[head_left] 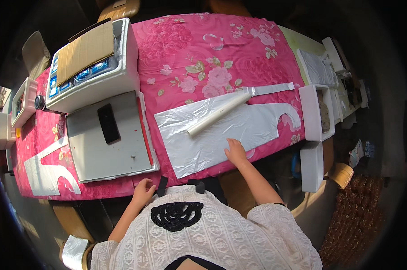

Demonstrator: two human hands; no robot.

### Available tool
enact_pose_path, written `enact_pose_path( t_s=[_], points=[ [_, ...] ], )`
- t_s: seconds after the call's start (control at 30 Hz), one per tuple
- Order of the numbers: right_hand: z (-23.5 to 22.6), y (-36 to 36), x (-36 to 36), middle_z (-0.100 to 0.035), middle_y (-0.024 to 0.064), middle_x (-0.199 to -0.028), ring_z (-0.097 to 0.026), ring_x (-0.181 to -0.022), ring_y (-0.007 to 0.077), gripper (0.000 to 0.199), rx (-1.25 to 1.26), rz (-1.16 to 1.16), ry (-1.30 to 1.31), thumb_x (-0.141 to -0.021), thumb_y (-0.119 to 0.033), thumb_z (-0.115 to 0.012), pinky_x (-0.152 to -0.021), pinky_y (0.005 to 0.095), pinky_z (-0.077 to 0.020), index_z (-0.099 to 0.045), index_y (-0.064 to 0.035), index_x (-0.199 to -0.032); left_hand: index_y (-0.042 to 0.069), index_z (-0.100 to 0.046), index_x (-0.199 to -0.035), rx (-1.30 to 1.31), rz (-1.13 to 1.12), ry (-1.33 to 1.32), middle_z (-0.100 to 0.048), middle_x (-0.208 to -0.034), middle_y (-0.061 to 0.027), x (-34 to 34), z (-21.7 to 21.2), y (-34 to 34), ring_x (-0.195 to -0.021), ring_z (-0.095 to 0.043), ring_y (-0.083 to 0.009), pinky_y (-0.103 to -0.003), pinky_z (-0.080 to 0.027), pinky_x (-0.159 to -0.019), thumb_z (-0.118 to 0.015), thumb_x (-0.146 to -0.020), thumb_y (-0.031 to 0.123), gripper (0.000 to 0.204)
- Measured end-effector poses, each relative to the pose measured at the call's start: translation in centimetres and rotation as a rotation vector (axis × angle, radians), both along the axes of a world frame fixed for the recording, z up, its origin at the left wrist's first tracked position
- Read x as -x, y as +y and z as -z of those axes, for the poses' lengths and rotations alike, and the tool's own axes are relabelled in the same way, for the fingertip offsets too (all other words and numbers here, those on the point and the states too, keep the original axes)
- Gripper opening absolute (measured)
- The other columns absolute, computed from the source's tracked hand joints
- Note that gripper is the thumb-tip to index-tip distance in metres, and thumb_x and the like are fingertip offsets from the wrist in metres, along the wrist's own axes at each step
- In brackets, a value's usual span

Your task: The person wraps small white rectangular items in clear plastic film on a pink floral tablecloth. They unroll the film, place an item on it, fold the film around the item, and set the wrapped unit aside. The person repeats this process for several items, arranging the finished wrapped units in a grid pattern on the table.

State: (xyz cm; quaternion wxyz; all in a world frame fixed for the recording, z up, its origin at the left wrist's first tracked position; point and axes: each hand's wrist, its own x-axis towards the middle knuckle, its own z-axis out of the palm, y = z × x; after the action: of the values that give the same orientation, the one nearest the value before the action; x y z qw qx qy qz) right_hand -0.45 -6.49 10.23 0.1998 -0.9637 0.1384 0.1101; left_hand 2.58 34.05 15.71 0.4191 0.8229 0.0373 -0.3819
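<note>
A thin white plastic sheet [253, 123], cut like a disposable apron with a strap and a curved loop at its right end, lies spread on the table's near side. Across it rests a white tube or roll [219, 114], slanting up to the right. My right hand [236, 153] is at the sheet's near edge, fingers stretched out and holding nothing. My left hand [143, 191] hangs by the table's near edge, its fingers loosely bent and apart with nothing visible in them. It is close to the grey-topped box [109, 155] and a black strap [162, 186] at my waist.
A black phone [108, 123] lies on the grey top. Behind it stands a white foam box [95, 87] holding blue packets under cardboard [86, 51]. Another white cut sheet [46, 175] lies far left. White foam containers [312, 112] line the right edge of the pink floral tablecloth [181, 63].
</note>
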Motion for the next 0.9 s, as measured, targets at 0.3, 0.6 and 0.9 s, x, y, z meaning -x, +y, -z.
enact_pose_path(
  t_s=[0.3,0.6,0.9],
  points=[
    [4.4,-12.2,-13.7,-0.048,0.0131,-0.112,-0.041,-0.109,0.0280,0.060,0.246,-0.579,-0.218,-0.066,-0.015,-0.067,-0.098,0.0386,-0.0280,-0.042,-0.0072,-0.121,-0.002,-0.042,-0.114,-0.209,0.440,-0.456,-0.038,-0.121,-0.0222,-1.4,6.1,-17.2,-0.111,-0.039,-0.0374,-0.041,-0.035,-0.093,-0.065,-0.069,0.017,0.054],
    [3.5,-13.2,-6.6,-0.051,0.0105,-0.082,-0.051,-0.077,0.0234,0.067,0.065,-0.566,0.062,-0.070,-0.030,-0.065,-0.060,0.0332,-0.0462,-0.037,-0.0055,-0.126,-0.007,-0.021,-0.130,-0.343,0.416,-0.606,-0.016,-0.137,-0.0247,-4.0,10.5,-21.3,-0.128,-0.014,-0.0379,-0.046,-0.015,-0.103,-0.061,-0.072,0.025,0.077],
    [4.3,-9.3,-1.8,-0.051,0.0137,-0.076,-0.053,-0.061,0.0278,0.085,-0.009,-0.354,0.198,-0.074,-0.033,-0.060,-0.052,0.0379,-0.0455,-0.012,-0.0008,-0.135,-0.004,-0.021,-0.131,-0.381,0.466,-0.714,-0.018,-0.138,-0.0220,-3.3,14.3,-19.0,-0.130,-0.015,-0.0349,-0.046,-0.009,-0.104,-0.057,-0.072,0.038,0.081]
  ],
)
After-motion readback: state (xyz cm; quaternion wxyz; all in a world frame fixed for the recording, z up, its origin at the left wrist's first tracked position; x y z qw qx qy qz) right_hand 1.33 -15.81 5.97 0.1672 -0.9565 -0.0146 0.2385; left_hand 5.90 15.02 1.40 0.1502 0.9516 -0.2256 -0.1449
